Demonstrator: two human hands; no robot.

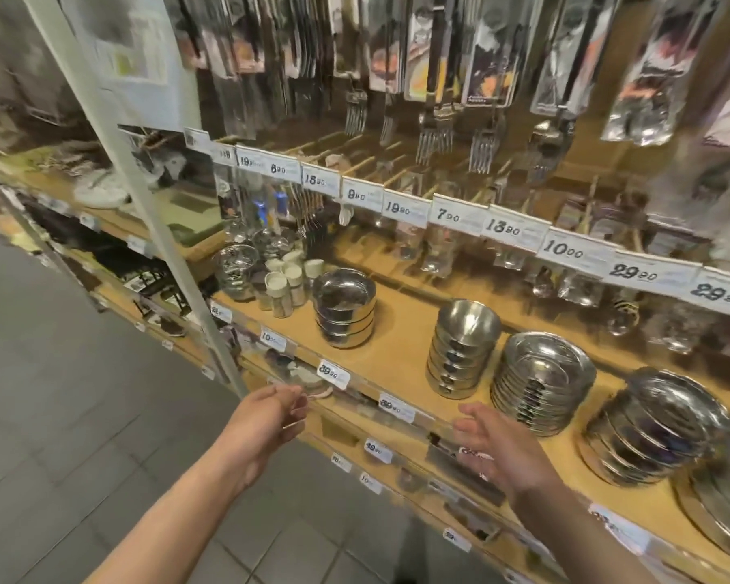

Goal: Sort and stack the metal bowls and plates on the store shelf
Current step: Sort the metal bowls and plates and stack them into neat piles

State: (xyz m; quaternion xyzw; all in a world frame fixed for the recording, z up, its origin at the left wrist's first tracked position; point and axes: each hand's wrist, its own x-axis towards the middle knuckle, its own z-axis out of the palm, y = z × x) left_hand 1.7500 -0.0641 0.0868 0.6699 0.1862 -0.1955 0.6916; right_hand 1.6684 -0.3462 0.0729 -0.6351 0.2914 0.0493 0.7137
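Several stacks of metal ware stand in a row on the wooden shelf (pixel 401 343). From the left: a short stack of straight-walled bowls (pixel 344 307), a stack of small round bowls (pixel 462 345), a stack of shallow plates (pixel 540 381), a stack of wider dishes (pixel 654 432), and large plates (pixel 721 495) cut off by the right edge. My left hand (pixel 266 419) hovers in front of the shelf edge, fingers apart, holding nothing. My right hand (pixel 498 448) is open too, just before the shelf edge, below the small round bowls.
Small jars with white lids (pixel 285 282) and a glass bowl (pixel 235 267) crowd the shelf's left end. Packaged forks and cutlery (pixel 435 120) hang above behind a rail of price tags (pixel 447 210). A white upright post (pixel 144 196) stands at left. Lower shelves hold more goods.
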